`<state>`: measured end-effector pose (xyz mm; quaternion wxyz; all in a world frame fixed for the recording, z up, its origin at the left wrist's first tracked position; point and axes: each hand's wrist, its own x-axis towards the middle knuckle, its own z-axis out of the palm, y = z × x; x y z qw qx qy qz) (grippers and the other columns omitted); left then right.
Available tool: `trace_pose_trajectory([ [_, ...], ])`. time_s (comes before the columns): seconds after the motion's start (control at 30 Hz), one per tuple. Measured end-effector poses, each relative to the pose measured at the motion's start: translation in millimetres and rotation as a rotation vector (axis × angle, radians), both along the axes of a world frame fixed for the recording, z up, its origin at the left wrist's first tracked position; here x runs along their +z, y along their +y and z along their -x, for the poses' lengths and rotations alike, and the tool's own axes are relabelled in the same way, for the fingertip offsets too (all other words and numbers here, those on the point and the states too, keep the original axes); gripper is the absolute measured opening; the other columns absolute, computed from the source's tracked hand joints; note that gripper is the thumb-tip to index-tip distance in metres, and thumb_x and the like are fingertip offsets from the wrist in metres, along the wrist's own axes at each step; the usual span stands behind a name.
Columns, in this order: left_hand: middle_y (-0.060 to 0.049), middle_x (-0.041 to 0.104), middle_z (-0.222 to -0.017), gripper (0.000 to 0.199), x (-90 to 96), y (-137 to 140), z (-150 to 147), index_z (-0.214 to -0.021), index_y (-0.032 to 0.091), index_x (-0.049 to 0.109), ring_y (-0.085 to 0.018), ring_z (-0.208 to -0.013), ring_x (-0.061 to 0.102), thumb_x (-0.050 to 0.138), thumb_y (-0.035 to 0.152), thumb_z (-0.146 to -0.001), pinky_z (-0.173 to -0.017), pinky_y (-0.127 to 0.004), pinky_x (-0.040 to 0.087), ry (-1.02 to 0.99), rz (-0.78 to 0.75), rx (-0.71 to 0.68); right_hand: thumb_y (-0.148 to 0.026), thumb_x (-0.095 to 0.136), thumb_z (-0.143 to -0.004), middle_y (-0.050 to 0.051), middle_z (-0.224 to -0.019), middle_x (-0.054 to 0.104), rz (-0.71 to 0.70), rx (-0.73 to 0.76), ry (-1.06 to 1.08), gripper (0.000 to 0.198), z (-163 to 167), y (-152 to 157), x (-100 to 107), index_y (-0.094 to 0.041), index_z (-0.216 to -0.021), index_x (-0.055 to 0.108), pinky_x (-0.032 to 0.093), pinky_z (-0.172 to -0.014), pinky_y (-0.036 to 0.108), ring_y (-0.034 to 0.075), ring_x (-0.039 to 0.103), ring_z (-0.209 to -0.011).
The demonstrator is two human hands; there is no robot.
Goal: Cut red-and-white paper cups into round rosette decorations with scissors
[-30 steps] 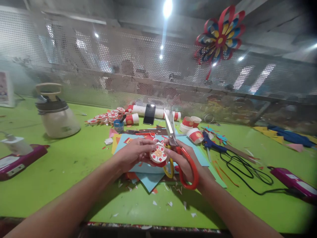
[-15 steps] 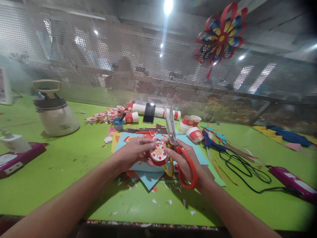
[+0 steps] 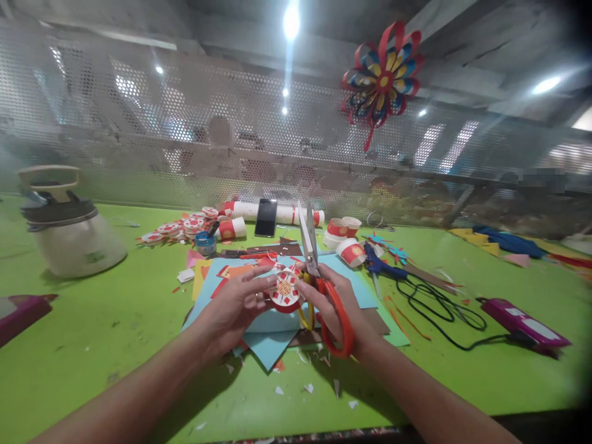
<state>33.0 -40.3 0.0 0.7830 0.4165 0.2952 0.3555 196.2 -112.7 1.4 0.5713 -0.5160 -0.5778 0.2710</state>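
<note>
Left hand (image 3: pixel 244 301) pinching the round red-and-white paper piece (image 3: pixel 284 290) by one edge, right hand (image 3: pixel 333 302) gripping the opposite side! That right hand carries scissors (image 3: pixel 312 265) too, blades pointing upward, all above blue paper (image 3: pixel 271 350) on the green surface (image 3: pixel 106 351).

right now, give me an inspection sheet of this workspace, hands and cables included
Surface: green tabletop, white paper scraps near the front edge.
Job's things: round patterned piece held up; scissors, blades slightly apart.
Clutter: paper cups, phone, blue jar, pale jug, light-blue paper.
Hands: left hand grips the piece; right hand holds the scissors and touches the piece.
Cables: black cable loops between blue glue gun and purple power strip.
Surroundings: perforated panel behind, paper flower above.
</note>
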Motion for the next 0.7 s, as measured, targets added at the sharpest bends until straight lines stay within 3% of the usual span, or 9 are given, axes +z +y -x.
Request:
trace_pose_trajectory([
  [0.17, -0.01, 0.072, -0.106, 0.022, -1.0, -7, -2, -0.096, 0.014, 0.072, -0.018, -0.092, 0.067, 0.073, 0.024, -0.076, -0.083, -0.027, 0.053, -0.013, -0.033, -0.092, -0.039, 0.067, -0.08, 0.002, -0.083, 0.061, -0.038, -0.076, -0.013, 0.031, -2, 0, -1, -0.019, -0.101, 0.059, 0.048, -0.069, 0.03, 0.017, 0.057, -0.073],
  [0.27, -0.008, 0.074, -0.1, 0.021, -0.6, -11, -5, -0.091, 0.015, 0.074, -0.018, -0.089, 0.066, 0.075, 0.03, -0.075, -0.08, -0.027, 0.052, 0.008, -0.07, -0.135, -0.034, 0.067, -0.08, 0.001, -0.081, 0.061, -0.083, -0.103, -0.046, 0.028, 0, -1, -2, -0.019, -0.103, 0.059, 0.05, -0.071, 0.03, 0.018, 0.058, -0.074],
  [0.43, -0.007, 0.073, -0.097, 0.024, -1.0, -14, -9, -0.094, 0.016, 0.073, -0.017, -0.09, 0.063, 0.074, 0.032, -0.075, -0.084, -0.029, 0.048, -0.023, -0.131, -0.097, -0.029, 0.064, -0.084, 0.001, -0.084, 0.063, -0.157, -0.088, -0.093, 0.023, 9, -6, -5, -0.02, -0.104, 0.059, 0.051, -0.071, 0.027, 0.016, 0.06, -0.075],
  [0.6, -0.005, 0.072, -0.081, 0.021, 1.2, -17, -9, -0.08, 0.014, 0.072, -0.015, -0.077, 0.061, 0.078, 0.032, -0.069, -0.081, -0.029, 0.047, -0.008, -0.16, -0.015, -0.028, 0.063, -0.085, 0.001, -0.083, 0.063, -0.198, -0.086, -0.083, 0.023, 17, -9, -8, -0.021, -0.106, 0.058, 0.053, -0.068, 0.026, 0.015, 0.06, -0.071],
  [0.7, -0.005, 0.072, -0.083, 0.022, -1.9, -16, -8, -0.083, 0.016, 0.073, -0.017, -0.08, 0.061, 0.079, 0.033, -0.069, -0.081, -0.029, 0.047, -0.024, -0.201, -0.004, -0.028, 0.063, -0.086, 0.001, -0.087, 0.065, -0.207, -0.081, -0.051, 0.023, 18, -9, -9, -0.022, -0.108, 0.057, 0.053, -0.07, 0.027, 0.016, 0.062, -0.075],
])
